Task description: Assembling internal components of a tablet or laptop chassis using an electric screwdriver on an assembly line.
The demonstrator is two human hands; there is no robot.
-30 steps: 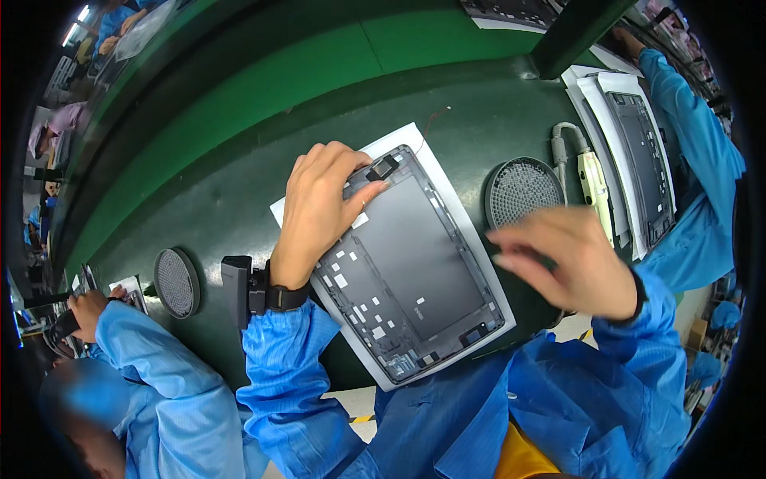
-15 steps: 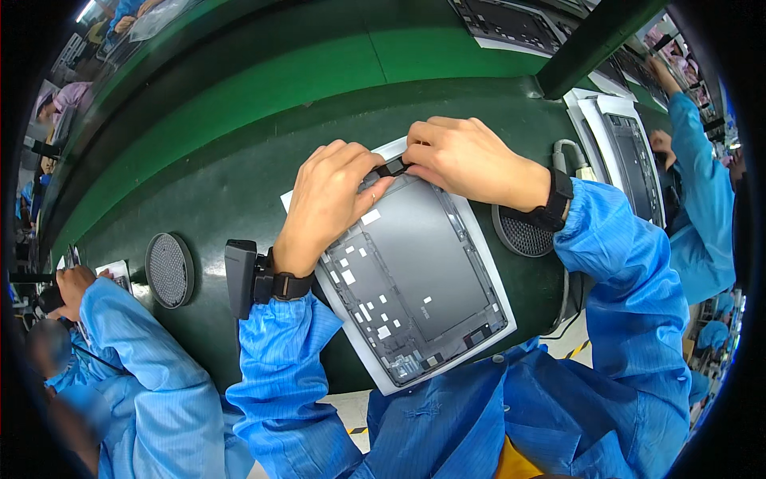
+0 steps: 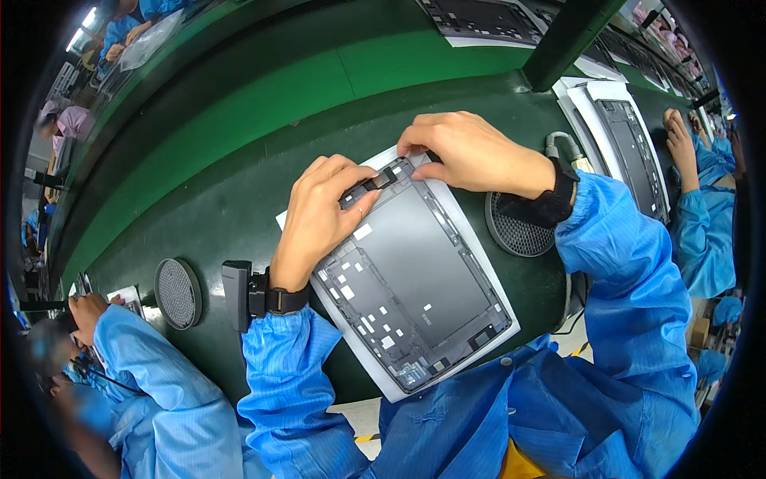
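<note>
A grey tablet housing [image 3: 427,271] lies at a slant on a white sheet [image 3: 511,323] in front of me, dotted with small white pads. Along its far edge sits a small black piece [image 3: 386,177], showing between my hands. My left hand [image 3: 319,203] is closed at the far left edge, its thumb on the inner face beside the black piece and its fingers over the rim. At the far right corner, my right hand [image 3: 471,152] grips the housing between thumb and curled fingers. The fingertips of both hands are partly hidden.
Round mesh-topped discs stand on the green bench, one to the left [image 3: 177,293] and one under my right wrist [image 3: 519,227]. More tablet housings [image 3: 630,152] lie on white sheets at right. A dark post [image 3: 570,44] rises behind. Co-workers' arms [image 3: 152,351] flank me.
My right hand has shifted from the black piece to the far right corner, so the hands are further apart. The black piece shows more openly now.
</note>
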